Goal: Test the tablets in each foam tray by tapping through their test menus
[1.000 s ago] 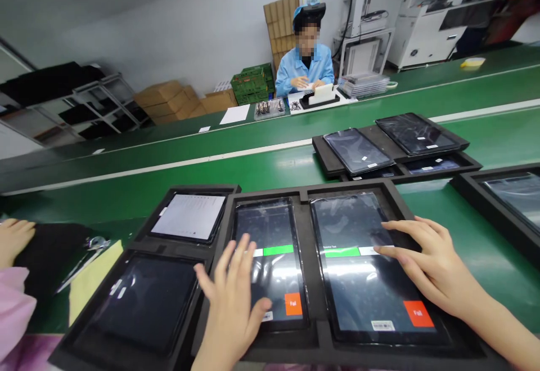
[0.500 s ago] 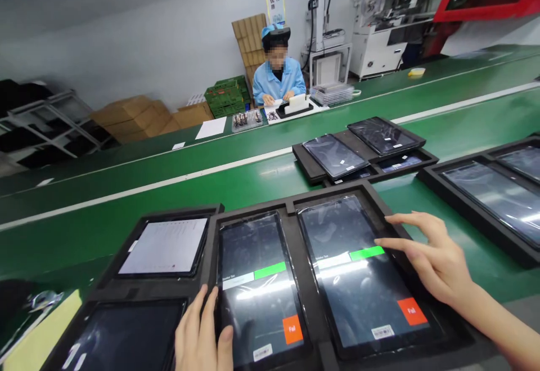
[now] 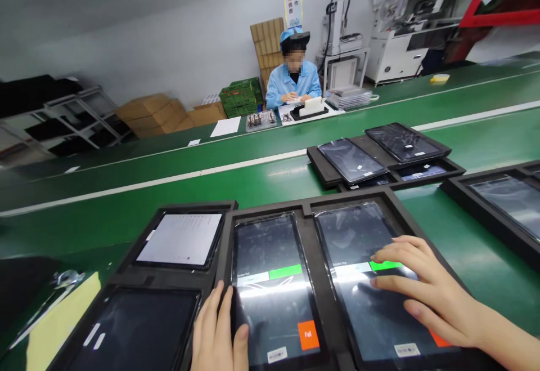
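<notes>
Two tablets lie side by side in a black foam tray (image 3: 304, 211), each lit with a green bar, a pale bar and an orange "Fail" square. My left hand (image 3: 220, 331) rests at the left edge of the left tablet (image 3: 274, 298), fingers stretched out. Over the right tablet (image 3: 367, 317) my right hand (image 3: 434, 292) has its fingers spread near the green bar, covering part of the orange square. Whether its fingertips touch the glass I cannot tell. Neither hand holds anything.
To the left, another foam tray holds a white-lit tablet (image 3: 181, 240) and a dark tablet (image 3: 135, 326). Stacked tablets (image 3: 352, 160) sit beyond, and another tray (image 3: 476, 205) stands at right. A yellow sheet (image 3: 63, 320) lies lower left. A co-worker (image 3: 293, 81) sits across the green bench.
My right hand has moved left and inward over the right tablet, now covering part of its orange square. My left hand stays by the left tablet. The view has shifted slightly.
</notes>
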Action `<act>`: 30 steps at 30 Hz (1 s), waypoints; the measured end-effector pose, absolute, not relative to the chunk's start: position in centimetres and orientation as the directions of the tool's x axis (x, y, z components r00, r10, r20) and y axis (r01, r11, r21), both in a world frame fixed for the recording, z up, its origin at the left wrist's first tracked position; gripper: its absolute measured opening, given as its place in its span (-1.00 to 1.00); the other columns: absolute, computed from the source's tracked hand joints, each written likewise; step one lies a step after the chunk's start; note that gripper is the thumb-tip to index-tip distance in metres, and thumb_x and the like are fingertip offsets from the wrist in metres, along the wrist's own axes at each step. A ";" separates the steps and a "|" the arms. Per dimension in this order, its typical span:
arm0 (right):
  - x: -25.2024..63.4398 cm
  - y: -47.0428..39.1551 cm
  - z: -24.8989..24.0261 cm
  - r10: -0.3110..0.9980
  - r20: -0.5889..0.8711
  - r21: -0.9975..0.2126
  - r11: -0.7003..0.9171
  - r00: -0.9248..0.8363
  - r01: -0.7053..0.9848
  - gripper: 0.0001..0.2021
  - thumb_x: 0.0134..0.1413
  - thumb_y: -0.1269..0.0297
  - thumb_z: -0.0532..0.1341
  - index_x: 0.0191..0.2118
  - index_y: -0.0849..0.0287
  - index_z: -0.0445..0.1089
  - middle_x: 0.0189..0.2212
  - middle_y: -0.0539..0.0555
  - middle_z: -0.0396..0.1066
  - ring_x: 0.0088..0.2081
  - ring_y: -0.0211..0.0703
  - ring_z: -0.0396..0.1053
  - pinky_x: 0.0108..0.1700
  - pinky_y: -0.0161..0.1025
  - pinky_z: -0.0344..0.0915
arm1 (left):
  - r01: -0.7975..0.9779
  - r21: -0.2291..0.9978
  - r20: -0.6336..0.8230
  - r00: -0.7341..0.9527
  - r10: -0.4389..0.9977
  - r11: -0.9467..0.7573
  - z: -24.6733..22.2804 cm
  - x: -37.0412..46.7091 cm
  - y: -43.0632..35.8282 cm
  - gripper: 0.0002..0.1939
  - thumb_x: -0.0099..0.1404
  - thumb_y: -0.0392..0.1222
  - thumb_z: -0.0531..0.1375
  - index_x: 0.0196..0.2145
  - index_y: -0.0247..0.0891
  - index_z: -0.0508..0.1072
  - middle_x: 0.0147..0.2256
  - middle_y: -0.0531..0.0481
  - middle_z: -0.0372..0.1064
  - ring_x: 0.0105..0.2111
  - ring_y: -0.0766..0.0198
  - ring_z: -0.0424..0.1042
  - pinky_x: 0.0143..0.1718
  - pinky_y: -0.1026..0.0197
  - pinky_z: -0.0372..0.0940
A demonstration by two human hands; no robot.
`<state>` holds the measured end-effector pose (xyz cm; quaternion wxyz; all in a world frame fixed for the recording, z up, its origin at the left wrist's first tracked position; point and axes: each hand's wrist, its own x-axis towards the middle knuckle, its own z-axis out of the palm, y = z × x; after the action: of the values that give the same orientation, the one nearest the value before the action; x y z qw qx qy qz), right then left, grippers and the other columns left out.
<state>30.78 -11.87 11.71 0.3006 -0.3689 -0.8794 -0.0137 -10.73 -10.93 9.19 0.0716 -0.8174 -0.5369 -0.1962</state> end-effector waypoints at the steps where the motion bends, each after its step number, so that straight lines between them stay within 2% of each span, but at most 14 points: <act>1: 30.9 -12.0 11.6 0.656 0.527 -0.210 0.716 -0.539 0.666 -0.67 0.48 0.14 -0.02 0.06 0.07 0.45 0.03 0.19 0.36 0.04 0.06 0.34 0.23 0.10 0.02 | 0.911 0.097 0.402 0.332 0.853 -0.400 9.3 -10.5 -11.0 -0.38 0.57 -0.09 -0.09 0.48 0.04 -0.21 0.29 -0.18 0.19 0.23 -0.11 0.26 0.06 -0.19 0.44; 4: 30.7 -12.4 11.6 0.683 0.473 -0.203 0.700 -0.557 0.685 -0.69 0.47 0.13 0.02 0.06 0.08 0.45 0.05 0.20 0.34 0.04 0.07 0.33 0.23 0.11 -0.01 | 0.925 0.133 0.437 0.266 0.859 -0.355 9.6 -9.7 -11.2 -0.43 0.58 -0.08 -0.13 0.47 -0.01 -0.12 0.27 -0.20 0.22 0.21 -0.11 0.28 0.08 -0.20 0.41; 6: 30.3 -12.5 11.7 0.674 0.451 -0.174 0.709 -0.585 0.683 -0.70 0.47 0.13 0.04 0.07 0.08 0.44 0.04 0.20 0.34 0.05 0.07 0.32 0.23 0.11 -0.03 | 0.928 0.144 0.453 0.247 0.856 -0.344 9.6 -9.3 -11.3 -0.46 0.58 -0.07 -0.13 0.44 -0.09 0.00 0.26 -0.21 0.24 0.20 -0.10 0.29 0.09 -0.19 0.39; 9: 29.9 -12.6 11.7 0.669 0.436 -0.148 0.713 -0.602 0.686 -0.71 0.48 0.13 0.04 0.07 0.08 0.45 0.05 0.20 0.35 0.06 0.07 0.31 0.24 0.13 -0.04 | 0.926 0.096 0.437 0.290 0.851 -0.365 9.7 -9.0 -11.2 -0.49 0.57 0.00 -0.07 0.36 -0.21 0.22 0.27 -0.25 0.24 0.21 -0.14 0.27 0.08 -0.19 0.41; 11: 29.8 -12.5 11.7 0.659 0.429 -0.121 0.719 -0.617 0.684 -0.69 0.46 0.11 0.06 0.09 0.06 0.45 0.06 0.21 0.35 0.07 0.10 0.31 0.23 0.15 -0.02 | 0.919 0.047 0.386 0.345 0.856 -0.392 10.0 -8.7 -11.1 -0.47 0.55 0.09 -0.04 0.34 -0.13 0.27 0.32 -0.24 0.17 0.23 -0.20 0.24 0.06 -0.24 0.43; 13: 29.7 -12.5 11.8 0.643 0.407 -0.071 0.730 -0.648 0.680 -0.64 0.44 0.04 0.10 0.18 0.02 0.43 0.11 0.23 0.33 0.09 0.16 0.30 0.19 0.16 0.05 | 0.904 0.012 0.318 0.402 0.859 -0.428 10.4 -8.5 -11.0 -0.40 0.53 0.21 -0.04 0.40 -0.01 0.17 0.39 -0.24 0.02 0.27 -0.25 0.20 0.08 -0.32 0.40; 15: 29.5 -12.5 11.9 0.622 0.376 -0.014 0.745 -0.687 0.666 -0.52 0.40 -0.09 0.13 0.30 -0.02 0.34 0.17 0.26 0.29 0.12 0.22 0.26 0.14 0.17 0.12 | 0.890 0.002 0.267 0.438 0.858 -0.455 11.1 -8.3 -10.8 -0.30 0.51 0.29 -0.07 0.47 0.01 -0.06 0.43 -0.29 -0.11 0.33 -0.27 0.12 0.15 -0.40 0.32; 17: 29.1 -12.5 11.9 0.602 0.351 0.014 0.762 -0.717 0.647 -0.39 0.35 -0.21 0.17 0.37 -0.07 0.25 0.19 0.27 0.27 0.15 0.27 0.24 0.12 0.17 0.16 | 0.886 0.020 0.213 0.448 0.868 -0.463 12.3 -8.5 -10.8 -0.28 0.54 0.23 -0.07 0.49 -0.03 -0.23 0.44 -0.32 -0.17 0.38 -0.24 0.04 0.20 -0.42 0.26; 19: 28.9 -12.6 11.8 0.593 0.344 -0.001 0.775 -0.728 0.632 -0.35 0.30 -0.27 0.21 0.37 -0.10 0.24 0.19 0.27 0.27 0.15 0.26 0.24 0.13 0.17 0.16 | 0.870 0.049 0.128 0.482 0.867 -0.491 13.8 -9.0 -10.8 -0.30 0.55 0.12 -0.02 0.48 -0.01 -0.25 0.44 -0.28 -0.13 0.39 -0.20 0.04 0.21 -0.35 0.28; 22: 29.3 -12.6 11.8 0.622 0.350 -0.060 0.761 -0.701 0.646 -0.55 0.33 -0.19 0.22 0.17 -0.08 0.44 0.21 0.24 0.26 0.16 0.26 0.22 0.22 0.25 0.07 | 0.795 0.078 0.016 0.602 0.799 -0.601 16.7 -9.8 -10.7 -0.25 0.48 0.10 0.15 0.47 0.07 -0.13 0.41 -0.17 0.00 0.32 -0.13 0.21 0.18 -0.14 0.38; 24: 30.3 -12.2 11.9 0.658 0.389 -0.122 0.731 -0.645 0.672 -0.63 0.42 -0.12 0.11 0.04 -0.05 0.50 0.23 0.22 0.23 0.18 0.26 0.19 0.24 0.32 0.02 | 0.741 0.082 -0.031 0.671 0.741 -0.667 18.5 -9.4 -9.9 -0.23 0.43 0.12 0.22 0.45 0.05 -0.01 0.38 -0.12 0.09 0.27 -0.06 0.31 0.14 0.00 0.43; 26: 31.7 -11.2 11.8 0.731 0.454 -0.226 0.648 -0.510 0.727 -0.60 0.50 -0.02 -0.04 0.05 -0.02 0.48 0.21 0.22 0.24 0.18 0.22 0.19 0.19 0.28 0.11 | 0.705 0.081 -0.099 0.709 0.698 -0.704 20.0 -7.9 -8.2 -0.28 0.41 0.13 0.25 0.41 -0.03 0.14 0.35 -0.11 0.15 0.25 -0.02 0.34 0.15 0.05 0.42; 28: 33.1 -9.7 11.6 0.816 0.497 -0.313 0.485 -0.293 0.817 -0.60 0.51 0.08 -0.10 0.08 0.02 0.45 0.12 0.24 0.29 0.14 0.19 0.24 0.09 0.19 0.24 | 0.698 0.081 -0.171 0.713 0.680 -0.712 21.1 -5.2 -5.6 -0.36 0.41 0.08 0.26 0.34 -0.16 0.28 0.33 -0.16 0.19 0.26 -0.03 0.32 0.21 0.03 0.37; 30: 34.1 -8.2 11.2 0.866 0.496 -0.336 0.259 -0.064 0.905 -0.64 0.46 0.17 -0.05 0.05 0.08 0.46 0.04 0.27 0.32 0.07 0.20 0.29 0.01 0.18 0.30 | 0.733 0.077 -0.184 0.676 0.713 -0.676 21.5 -1.8 -2.4 -0.47 0.42 -0.05 0.25 0.27 -0.27 0.37 0.29 -0.23 0.26 0.23 -0.03 0.35 0.23 0.02 0.33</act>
<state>34.14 -8.21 11.21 0.3143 -0.6077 -0.7287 -0.0313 -1.81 -2.39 21.46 -0.0721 -0.9127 -0.3962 0.0695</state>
